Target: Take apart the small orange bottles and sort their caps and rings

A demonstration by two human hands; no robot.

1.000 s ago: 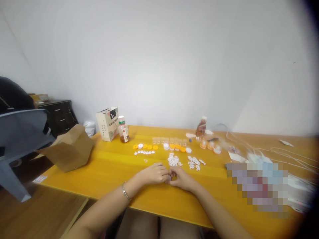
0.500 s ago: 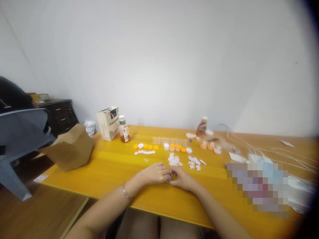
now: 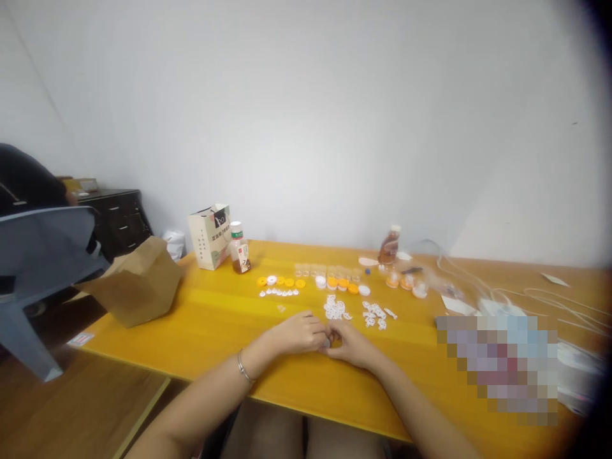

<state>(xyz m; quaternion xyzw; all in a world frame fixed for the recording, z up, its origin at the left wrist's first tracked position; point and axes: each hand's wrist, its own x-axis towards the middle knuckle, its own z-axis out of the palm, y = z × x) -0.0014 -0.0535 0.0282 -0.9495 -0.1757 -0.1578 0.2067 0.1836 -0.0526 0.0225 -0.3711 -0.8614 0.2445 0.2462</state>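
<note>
The left hand (image 3: pixel 299 333) and right hand (image 3: pixel 352 344) met, fingertips pinched narrowly on a tiny pale piece (image 3: pixel 327 343), its axis too small to tell. Round white plastic bits (image 3: pixel 335 310) lay beyond on the glossy wooden table (image 3: pixel 215 319).

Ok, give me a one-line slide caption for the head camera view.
Left hand and right hand meet fingertip to fingertip on a yellow table, white pieces and orange caps beyond.

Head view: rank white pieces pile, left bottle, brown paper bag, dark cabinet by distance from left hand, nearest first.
1. White pieces pile, just beyond the left hand.
2. Left bottle, farther back and left.
3. Brown paper bag, far left.
4. Dark cabinet, behind the bag, farthest back.
</note>
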